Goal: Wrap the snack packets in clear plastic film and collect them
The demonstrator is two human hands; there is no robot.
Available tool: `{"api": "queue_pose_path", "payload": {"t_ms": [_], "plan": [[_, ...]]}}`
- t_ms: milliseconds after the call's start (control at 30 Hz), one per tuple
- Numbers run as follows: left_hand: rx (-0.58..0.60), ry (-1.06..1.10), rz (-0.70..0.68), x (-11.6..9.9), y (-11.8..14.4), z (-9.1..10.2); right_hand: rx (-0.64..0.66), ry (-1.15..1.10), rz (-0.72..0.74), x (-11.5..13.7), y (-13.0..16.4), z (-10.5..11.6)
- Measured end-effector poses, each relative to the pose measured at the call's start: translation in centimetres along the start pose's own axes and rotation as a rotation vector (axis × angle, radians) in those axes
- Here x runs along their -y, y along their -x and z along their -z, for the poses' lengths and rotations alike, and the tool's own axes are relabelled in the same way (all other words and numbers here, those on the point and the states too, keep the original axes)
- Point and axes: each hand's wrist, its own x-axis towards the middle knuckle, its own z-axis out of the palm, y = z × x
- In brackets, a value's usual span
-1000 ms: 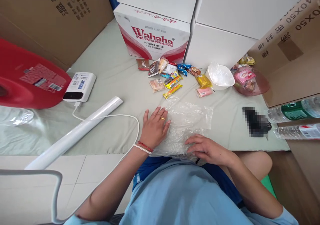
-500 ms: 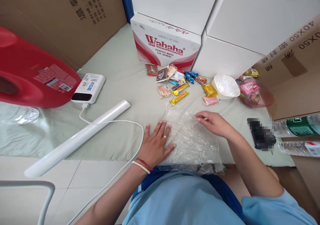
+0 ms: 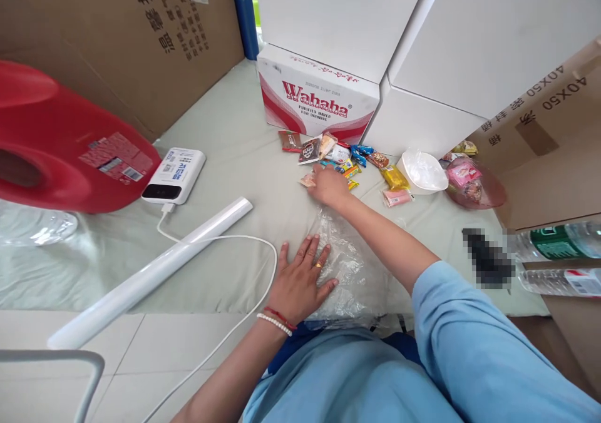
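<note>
Two hands at work: the left hand [image 3: 302, 278] lies flat, fingers spread, pinning the empty plastic bag [image 3: 353, 266] on the green sheet [image 3: 225, 266]; the right hand [image 3: 328, 185] closes over a snack packet [image 3: 308, 181]. No snack looks bagged yet.

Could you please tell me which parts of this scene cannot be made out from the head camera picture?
- Right hand: its fingers cover the snack packets; grip unclear.
- Dark object: blurred out, unidentifiable.
- Packet labels: too small to read.
- Red container: cut off by the left edge.
- Clear plastic sheet: partly hidden under the left hand and right forearm.
</note>
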Motion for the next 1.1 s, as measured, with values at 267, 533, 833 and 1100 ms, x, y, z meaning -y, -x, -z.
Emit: {"api": "queue_pose_path", "payload": {"t_ms": [267,533,833,1100], "plan": [[-0.037,0.027,-0.021,0.3,0.1,-0.5,0.077,-0.301,0.508,-7.7,13.1,4.8],[-0.045,-0.014,-0.024,0.2,0.0,-0.5,0.301,-0.177,0.465,-12.7,19.4,1.1],[-0.042,-0.051,-0.019,0.1,0.0,-0.6,-0.047,0.052,0.002,-21.1,10.2,1.1],[-0.030,-0.039,-0.021,0.2,0.0,-0.5,-0.069,0.065,-0.047,-21.4,10.4,-1.7]]}}
